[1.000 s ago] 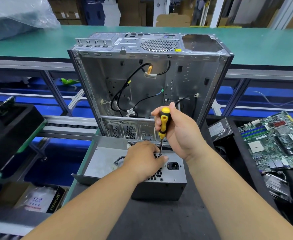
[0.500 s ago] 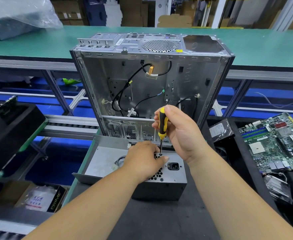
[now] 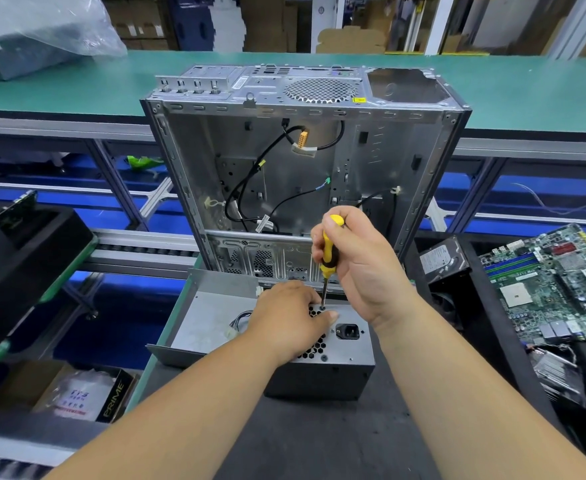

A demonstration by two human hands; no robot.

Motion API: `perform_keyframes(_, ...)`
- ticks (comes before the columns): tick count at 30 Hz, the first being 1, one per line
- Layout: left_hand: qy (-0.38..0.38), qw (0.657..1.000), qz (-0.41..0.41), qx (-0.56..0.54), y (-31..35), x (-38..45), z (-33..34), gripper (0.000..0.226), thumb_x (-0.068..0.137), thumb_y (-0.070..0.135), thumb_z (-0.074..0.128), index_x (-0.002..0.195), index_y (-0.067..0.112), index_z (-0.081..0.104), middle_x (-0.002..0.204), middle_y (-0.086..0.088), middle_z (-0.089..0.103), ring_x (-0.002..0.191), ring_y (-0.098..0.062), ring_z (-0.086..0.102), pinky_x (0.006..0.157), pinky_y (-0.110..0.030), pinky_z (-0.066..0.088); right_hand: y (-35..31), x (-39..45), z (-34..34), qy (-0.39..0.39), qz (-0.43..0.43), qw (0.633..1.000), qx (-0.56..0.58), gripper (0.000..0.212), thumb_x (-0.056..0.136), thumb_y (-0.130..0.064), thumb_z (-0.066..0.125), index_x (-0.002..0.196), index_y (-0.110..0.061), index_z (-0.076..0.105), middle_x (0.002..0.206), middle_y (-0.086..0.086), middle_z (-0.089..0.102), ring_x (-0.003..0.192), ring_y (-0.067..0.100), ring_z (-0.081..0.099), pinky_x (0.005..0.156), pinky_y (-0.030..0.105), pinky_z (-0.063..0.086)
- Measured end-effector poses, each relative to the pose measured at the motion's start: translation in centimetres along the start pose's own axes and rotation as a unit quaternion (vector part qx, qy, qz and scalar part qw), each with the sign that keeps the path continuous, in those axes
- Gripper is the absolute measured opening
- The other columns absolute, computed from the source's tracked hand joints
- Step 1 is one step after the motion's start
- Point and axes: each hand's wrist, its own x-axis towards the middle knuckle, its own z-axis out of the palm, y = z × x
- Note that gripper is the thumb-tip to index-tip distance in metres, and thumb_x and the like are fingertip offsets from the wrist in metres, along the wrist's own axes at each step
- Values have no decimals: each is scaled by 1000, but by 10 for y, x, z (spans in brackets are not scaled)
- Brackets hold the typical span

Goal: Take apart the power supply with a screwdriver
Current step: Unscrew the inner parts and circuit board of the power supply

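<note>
Grey sheet-metal power supply (image 3: 322,372), one unit, resting on the dark bench mat (image 3: 319,438) just in front of an emptied computer case (image 3: 302,161), vented face upward with the mains socket (image 3: 347,331) showing. Screwdriver (image 3: 329,258), yellow-and-black handle, held upright in the right hand (image 3: 364,268), fingers wrapped round the handle, tip set down at a screw (image 3: 322,308) near the far edge of the vented face. Left hand (image 3: 288,323) lies on top of the unit, fingers curled over the far edge and thumb stretched beside the tip, apparently steadying the box. Risks, as judged: the tip could ride out of the screw head if downward pressure is light or the shaft tilts, rounding the head or skidding toward the thumb alongside; a freed screw could drop through the vent holes into the unit; the box could shift on the mat if the steadying hold slackens. Obscured: the screw head itself is too small to read for type or how far it is backed out; the left hand covers much of the vent grille (image 3: 314,349); a second screw (image 3: 323,357) shows near the front edge, others cannot be counted. Adjacent items: loose metal cover (image 3: 211,313) to the left with wiring partly visible, motherboard (image 3: 554,285) and hard drive (image 3: 440,259) in the tray at right.
</note>
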Motion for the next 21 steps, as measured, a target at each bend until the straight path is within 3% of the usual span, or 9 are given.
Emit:
perform_keyframes(2,2,1000,-1,3,0,0,0,39,90,60,53,102,24,64,94,11,44,108,-18,50,89,-33,38,1,1,-2,8,-9,1000,-22,13,98,-24,54,98,-10,53,85,0,61,75,13,57,76,28,49)
perform_keyframes(7,4,1000,2,-3,0,0,0,38,90,59,54,104,25,64,94,12,45,107,-16,50,88,-32,37,1,1,-5,6,2,1000,-19,28,92,-32,51,96,-15,72,91,-1,66,88,17,59,89,36,46)
perform_keyframes(12,8,1000,4,-6,-1,-1,1,38,89,59,55,104,25,64,93,13,45,105,-16,50,87,-32,37,4,0,-3,-20,-8,999,25,39,106,-29,37,110,-9,70,82,2,58,79,13,52,80,27,47)
perform_keyframes(15,9,1000,2,-9,-1,0,1,39,89,59,54,104,25,64,94,13,45,107,-15,50,89,-32,38,3,1,0,-13,7,999,39,33,97,-38,47,109,-13,65,79,0,57,73,13,52,74,25,45)
perform_keyframes(21,11,1000,3,-11,-1,0,2,43,90,60,55,110,24,65,98,13,46,111,-16,50,94,-32,39,5,2,-3,-4,-13,1000,1,16,87,-22,62,98,-17,52,84,1,59,75,15,55,80,31,46)
